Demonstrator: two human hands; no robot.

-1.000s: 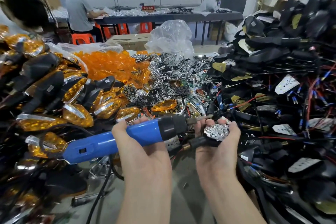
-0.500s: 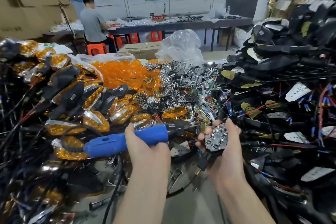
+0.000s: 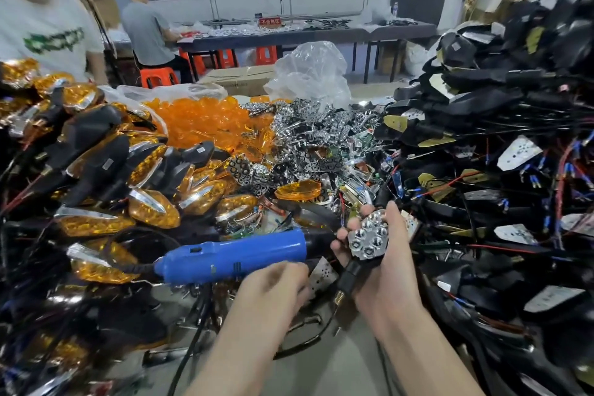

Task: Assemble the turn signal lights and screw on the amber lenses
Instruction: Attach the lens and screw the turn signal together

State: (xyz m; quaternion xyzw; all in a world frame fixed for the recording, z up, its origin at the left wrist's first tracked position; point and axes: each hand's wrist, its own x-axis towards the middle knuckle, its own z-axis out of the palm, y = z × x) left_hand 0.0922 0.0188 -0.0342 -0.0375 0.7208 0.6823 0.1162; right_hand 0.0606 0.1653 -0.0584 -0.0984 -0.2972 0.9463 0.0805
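Signal (image 3: 352, 273), black with chrome reflector (image 3: 368, 238), clamped by right fingers (image 3: 394, 222); left fingers (image 3: 287, 272) blurred, unclear.

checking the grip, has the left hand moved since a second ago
Yes: left hand dropped down toward the wearer, farther from the loose amber plastic lens, now under the blue electric screwdriver.

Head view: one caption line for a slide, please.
Left hand grips blue screwdriver; right hand holds a lensless turn signal.
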